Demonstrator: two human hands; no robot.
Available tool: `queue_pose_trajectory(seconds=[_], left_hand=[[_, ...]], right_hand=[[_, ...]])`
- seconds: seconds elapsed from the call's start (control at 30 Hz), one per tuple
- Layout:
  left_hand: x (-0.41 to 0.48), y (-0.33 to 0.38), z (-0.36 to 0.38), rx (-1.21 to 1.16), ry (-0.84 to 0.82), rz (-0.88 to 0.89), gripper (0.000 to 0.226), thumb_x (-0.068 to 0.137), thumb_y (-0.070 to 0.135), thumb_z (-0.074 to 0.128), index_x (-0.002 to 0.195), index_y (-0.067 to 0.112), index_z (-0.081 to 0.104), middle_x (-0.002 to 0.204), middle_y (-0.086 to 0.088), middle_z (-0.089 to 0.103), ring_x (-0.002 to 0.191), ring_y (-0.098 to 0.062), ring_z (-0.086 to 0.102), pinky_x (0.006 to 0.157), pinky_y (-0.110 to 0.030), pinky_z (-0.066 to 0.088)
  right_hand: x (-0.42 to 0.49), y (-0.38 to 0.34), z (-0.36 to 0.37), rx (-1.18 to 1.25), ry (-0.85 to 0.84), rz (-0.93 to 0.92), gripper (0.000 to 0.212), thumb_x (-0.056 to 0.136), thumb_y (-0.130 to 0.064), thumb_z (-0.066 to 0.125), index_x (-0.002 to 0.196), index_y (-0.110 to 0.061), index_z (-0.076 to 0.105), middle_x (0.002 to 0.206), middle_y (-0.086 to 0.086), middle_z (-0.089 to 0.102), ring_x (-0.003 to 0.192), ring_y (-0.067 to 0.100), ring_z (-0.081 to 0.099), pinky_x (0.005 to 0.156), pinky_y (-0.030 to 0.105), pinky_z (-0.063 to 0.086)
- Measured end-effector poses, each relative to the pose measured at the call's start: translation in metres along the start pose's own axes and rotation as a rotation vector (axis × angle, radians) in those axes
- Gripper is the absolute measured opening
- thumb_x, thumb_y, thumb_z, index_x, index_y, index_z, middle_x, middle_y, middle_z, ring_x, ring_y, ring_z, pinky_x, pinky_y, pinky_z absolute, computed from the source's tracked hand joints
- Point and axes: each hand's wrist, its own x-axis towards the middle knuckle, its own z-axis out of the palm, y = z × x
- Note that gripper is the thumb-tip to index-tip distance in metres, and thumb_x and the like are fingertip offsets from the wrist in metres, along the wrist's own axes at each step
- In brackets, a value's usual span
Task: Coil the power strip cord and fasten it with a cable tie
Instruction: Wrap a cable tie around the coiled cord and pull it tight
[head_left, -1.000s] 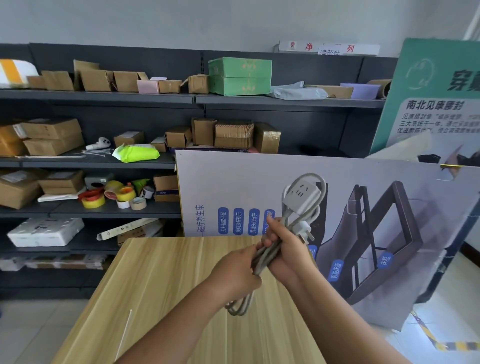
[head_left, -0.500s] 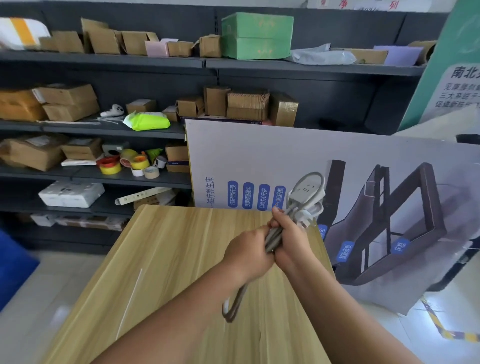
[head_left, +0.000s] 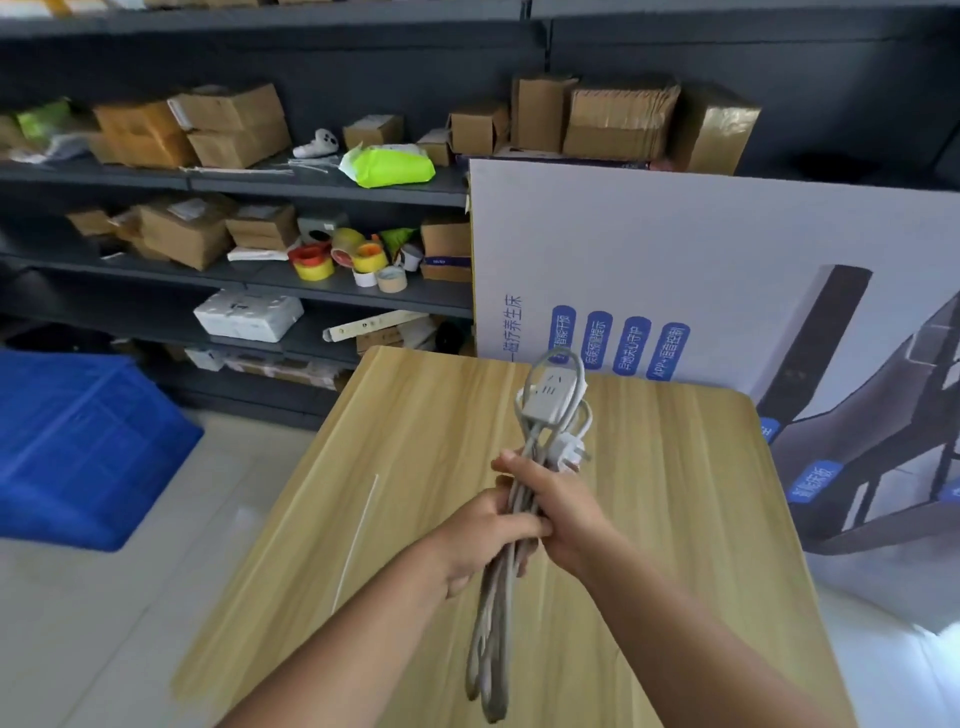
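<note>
Fingers of left hand (head_left: 480, 535) and right hand (head_left: 558, 506) clenched round middle of coiled cord (head_left: 506, 587) above table (head_left: 415, 467), power strip (head_left: 549, 396) topmost; cord looks light, springy, best pinched mid-bundle; cable tie (head_left: 357, 535) lies on table.

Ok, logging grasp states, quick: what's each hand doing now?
Left hand: closed around the coiled cord.
Right hand: closed around the same cord bundle, just below the power strip.
</note>
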Motion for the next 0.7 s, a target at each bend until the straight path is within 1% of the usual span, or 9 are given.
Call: queue_pose_trajectory(seconds=[0.1, 0.17, 0.23, 0.3, 0.37, 0.47, 0.53, 0.6, 0.7], left_hand=[[-0.001, -0.017, -0.047, 0.03, 0.086, 0.025, 0.017, 0.083, 0.01, 0.06, 0.069, 0.016, 0.053, 0.048, 0.003, 0.045, 0.044, -0.012, 0.042, 0.053, -0.03, 0.034], [-0.004, -0.024, -0.082, 0.01, 0.076, 0.04, 0.017, 0.092, 0.011, 0.058, 0.076, 0.017, 0.06, 0.055, 0.002, 0.054, 0.049, -0.012, 0.05, 0.055, -0.03, 0.041], [-0.006, -0.034, -0.117, -0.03, 0.074, 0.033, 0.011, 0.095, 0.015, 0.058, 0.09, 0.018, 0.067, 0.067, -0.002, 0.065, 0.057, -0.014, 0.059, 0.059, -0.027, 0.049], [-0.006, -0.05, -0.155, -0.032, 0.141, 0.023, 0.008, 0.094, 0.02, 0.06, 0.093, 0.017, 0.068, 0.063, -0.001, 0.063, 0.055, -0.015, 0.057, 0.06, -0.029, 0.048], [-0.002, -0.069, -0.193, 0.002, 0.249, 0.015, 0.008, 0.092, 0.026, 0.06, 0.088, 0.02, 0.065, 0.054, 0.001, 0.056, 0.05, -0.014, 0.051, 0.062, -0.032, 0.045], [0.003, -0.097, -0.247, 0.093, 0.41, -0.039, 0.025, 0.092, 0.032, 0.06, 0.071, 0.019, 0.054, 0.049, 0.004, 0.051, 0.048, -0.015, 0.05, 0.062, -0.033, 0.043], [0.004, -0.114, -0.282, 0.116, 0.497, -0.073, 0.03, 0.092, 0.032, 0.06, 0.067, 0.019, 0.051, 0.047, 0.003, 0.051, 0.048, -0.016, 0.051, 0.06, -0.032, 0.044], [0.005, -0.134, -0.313, 0.115, 0.558, -0.109, 0.031, 0.093, 0.03, 0.06, 0.066, 0.017, 0.051, 0.046, 0.003, 0.052, 0.048, -0.015, 0.051, 0.062, -0.033, 0.044], [0.003, -0.16, -0.349, 0.107, 0.633, -0.15, 0.032, 0.089, 0.033, 0.062, 0.065, 0.015, 0.051, 0.045, 0.002, 0.051, 0.047, -0.015, 0.05, 0.063, -0.034, 0.043]], right_hand=[[0.021, 0.014, 0.032, -0.027, -0.123, -0.007, 0.042, 0.083, -0.032, 0.07, 0.102, 0.005, 0.062, 0.083, 0.014, 0.064, 0.07, 0.026, 0.066, 0.05, 0.033, 0.052], [0.04, 0.027, 0.051, -0.037, -0.289, -0.027, 0.055, 0.077, -0.038, 0.076, 0.105, 0.005, 0.056, 0.077, 0.015, 0.059, 0.055, 0.028, 0.058, 0.046, 0.036, 0.05], [0.063, 0.042, 0.066, -0.08, -0.477, 0.002, 0.057, 0.076, -0.034, 0.079, 0.11, 0.005, 0.053, 0.078, 0.013, 0.056, 0.053, 0.025, 0.049, 0.054, 0.04, 0.047], [0.093, 0.061, 0.074, -0.14, -0.564, 0.08, 0.055, 0.079, -0.029, 0.077, 0.119, 0.001, 0.054, 0.094, 0.013, 0.062, 0.074, 0.03, 0.058, 0.077, 0.048, 0.047], [0.124, 0.079, 0.08, -0.155, -0.526, 0.188, 0.061, 0.08, -0.034, 0.075, 0.132, -0.01, 0.053, 0.117, 0.009, 0.062, 0.101, 0.03, 0.06, 0.095, 0.046, 0.042], [0.169, 0.109, 0.099, -0.126, -0.331, 0.274, 0.041, 0.088, -0.033, 0.066, 0.126, -0.018, 0.062, 0.112, 0.001, 0.066, 0.093, 0.018, 0.062, 0.089, 0.037, 0.044], [0.204, 0.132, 0.118, -0.332, -0.125, 0.239, 0.025, 0.094, -0.021, 0.059, 0.118, -0.02, 0.067, 0.103, 0.002, 0.067, 0.08, 0.015, 0.06, 0.078, 0.031, 0.046], [0.243, 0.161, 0.131, -0.574, -0.024, 0.193, 0.026, 0.095, -0.014, 0.054, 0.116, -0.021, 0.067, 0.097, 0.004, 0.065, 0.071, 0.015, 0.06, 0.071, 0.03, 0.047], [0.295, 0.205, 0.143, -0.934, -0.011, 0.111, 0.028, 0.095, -0.015, 0.055, 0.12, -0.019, 0.066, 0.099, 0.001, 0.063, 0.083, 0.022, 0.065, 0.083, 0.029, 0.051]])
